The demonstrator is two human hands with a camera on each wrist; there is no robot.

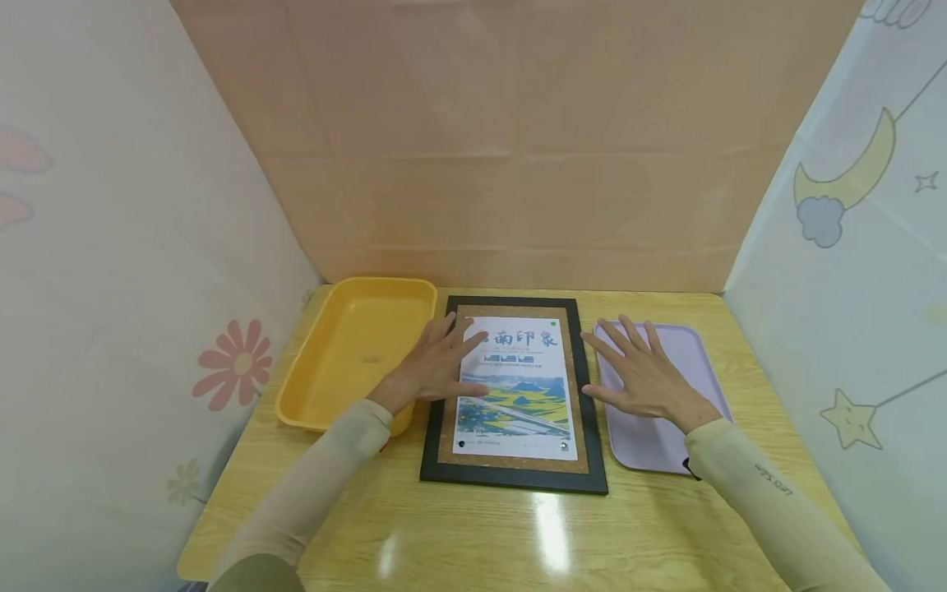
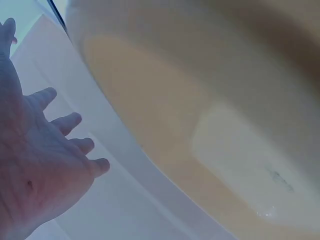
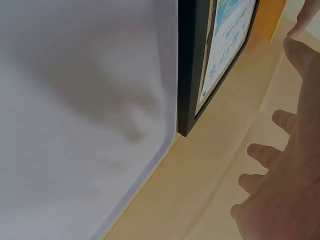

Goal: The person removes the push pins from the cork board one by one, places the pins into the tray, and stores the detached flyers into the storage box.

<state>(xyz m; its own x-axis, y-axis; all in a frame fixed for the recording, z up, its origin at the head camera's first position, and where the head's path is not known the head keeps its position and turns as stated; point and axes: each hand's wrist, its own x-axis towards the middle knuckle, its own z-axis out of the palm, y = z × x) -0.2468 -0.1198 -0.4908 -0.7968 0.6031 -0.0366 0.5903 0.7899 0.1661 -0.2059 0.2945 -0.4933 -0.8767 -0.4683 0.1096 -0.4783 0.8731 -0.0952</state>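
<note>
A black picture frame (image 1: 513, 479) lies flat mid-table, holding a cork mat and a landscape poster (image 1: 518, 411) with printed characters. My left hand (image 1: 436, 366) lies spread across the frame's left edge, straight fingers reaching onto the poster's upper left. My right hand (image 1: 642, 374) is spread flat over the lilac tray (image 1: 651, 444), just right of the frame. The right wrist view shows the lilac tray (image 3: 75, 125), the frame's black edge (image 3: 187, 75) and my right hand (image 3: 285, 190) with fingers extended. In the left wrist view my left hand (image 2: 40, 165) is spread beside the yellow tray (image 2: 200, 100).
A deep yellow tray (image 1: 355, 353) with nothing in it stands left of the frame. The wooden table (image 1: 473, 534) is walled by a tan backdrop and patterned side curtains. Bare tabletop lies in front of the frame.
</note>
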